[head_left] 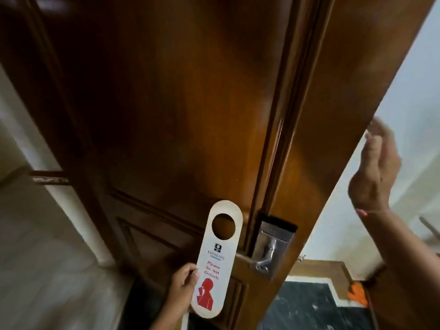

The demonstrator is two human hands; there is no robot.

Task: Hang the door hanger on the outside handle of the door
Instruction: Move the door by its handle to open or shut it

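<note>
A white door hanger (215, 259) with a round hole at its top and red "Please do not disturb" print is held upright in my left hand (183, 285), which grips its lower left edge. Just right of the hanger a silver lever handle (264, 263) on a metal lock plate (273, 244) sits on the brown wooden door (190, 103). The hanger is apart from the handle. My right hand (375, 172) is raised at the door's right edge, blurred, fingers curled near the edge; whether it touches the wood is unclear.
A pale wall (409, 86) shows past the door's right edge. Below it lie a dark floor panel (309, 308) with a light border and an orange object (357, 294). A white wall (35, 163) stands at the left.
</note>
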